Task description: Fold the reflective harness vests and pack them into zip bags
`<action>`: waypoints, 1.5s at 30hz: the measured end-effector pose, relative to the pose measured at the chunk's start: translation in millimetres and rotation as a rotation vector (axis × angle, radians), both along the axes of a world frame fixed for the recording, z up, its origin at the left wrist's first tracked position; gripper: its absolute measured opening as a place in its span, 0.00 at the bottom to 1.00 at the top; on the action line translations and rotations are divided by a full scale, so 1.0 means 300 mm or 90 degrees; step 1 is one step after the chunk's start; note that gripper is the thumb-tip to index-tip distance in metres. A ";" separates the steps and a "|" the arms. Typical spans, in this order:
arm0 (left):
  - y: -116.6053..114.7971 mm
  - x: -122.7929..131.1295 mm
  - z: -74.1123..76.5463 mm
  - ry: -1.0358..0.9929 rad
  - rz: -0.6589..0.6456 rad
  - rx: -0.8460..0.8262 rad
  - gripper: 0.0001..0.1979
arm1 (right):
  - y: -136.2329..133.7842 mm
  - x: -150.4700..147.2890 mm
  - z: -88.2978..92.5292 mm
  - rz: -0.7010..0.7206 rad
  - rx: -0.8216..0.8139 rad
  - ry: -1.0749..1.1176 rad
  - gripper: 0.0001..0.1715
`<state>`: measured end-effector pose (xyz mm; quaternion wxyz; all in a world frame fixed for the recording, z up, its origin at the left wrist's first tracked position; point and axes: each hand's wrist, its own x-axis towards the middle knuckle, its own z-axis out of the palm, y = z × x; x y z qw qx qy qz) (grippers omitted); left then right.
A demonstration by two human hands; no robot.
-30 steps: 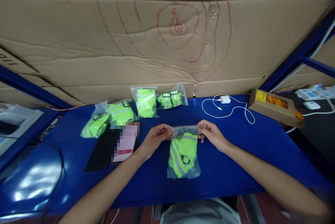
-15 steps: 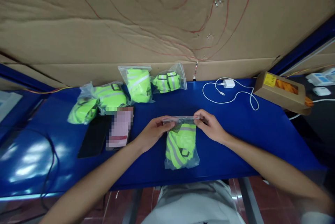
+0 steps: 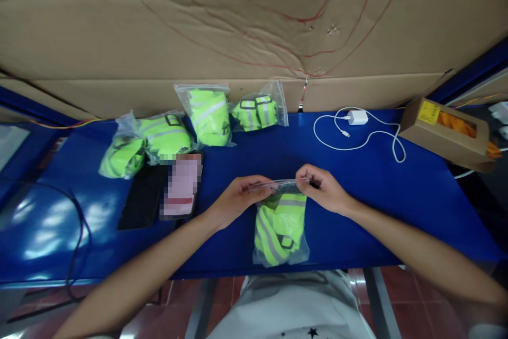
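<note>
A clear zip-lock bag (image 3: 282, 230) lies near the front edge of the blue table, its top edge toward the wall. Inside it is a folded neon-yellow reflective vest (image 3: 291, 217) with grey stripes and a dark-framed patch. My left hand (image 3: 242, 199) pinches the left part of the bag's top strip, thumb in front. At the strip's right end, my right hand (image 3: 319, 185) grips the bag between thumb and curled fingers. Whether the zip is sealed along its length I cannot tell.
Several bagged yellow vests (image 3: 208, 117) lie along the cardboard wall (image 3: 159, 37). A phone (image 3: 182, 185) and a black flat slab (image 3: 143, 199) rest at left. A white charger (image 3: 357, 117) with its cable and a brown windowed box (image 3: 444, 133) are at right.
The camera view has shifted slightly. Both hands still hold the bag's top, and my left hand has slid a little to the right along the strip.
</note>
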<state>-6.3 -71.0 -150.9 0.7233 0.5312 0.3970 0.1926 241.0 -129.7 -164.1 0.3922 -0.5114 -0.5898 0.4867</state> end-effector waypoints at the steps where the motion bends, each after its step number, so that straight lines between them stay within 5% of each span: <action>1: -0.003 0.002 0.003 0.013 -0.007 0.012 0.14 | -0.002 0.001 0.003 0.013 -0.003 -0.004 0.08; 9: -0.014 0.002 0.001 0.037 -0.106 0.116 0.15 | -0.011 -0.008 0.020 0.058 0.020 -0.030 0.02; 29: -0.013 -0.010 0.014 0.046 -0.103 0.165 0.16 | -0.014 0.001 0.034 0.111 -0.020 -0.064 0.09; 33: 0.020 -0.028 0.036 0.204 -0.017 0.547 0.13 | -0.012 0.010 0.027 0.119 -0.007 -0.075 0.08; 36: 0.030 -0.047 0.045 0.337 -0.056 0.715 0.15 | -0.011 0.009 0.020 0.120 0.011 -0.095 0.10; 38: 0.027 -0.080 0.060 0.451 -0.072 0.742 0.22 | -0.010 0.009 0.016 0.121 0.019 -0.105 0.11; 43: -0.015 -0.227 0.112 0.821 0.144 0.707 0.38 | -0.006 0.012 0.009 0.127 0.017 -0.099 0.10; 45: -0.034 -0.274 0.118 0.945 0.172 0.652 0.41 | -0.006 0.013 0.006 0.131 0.015 -0.098 0.10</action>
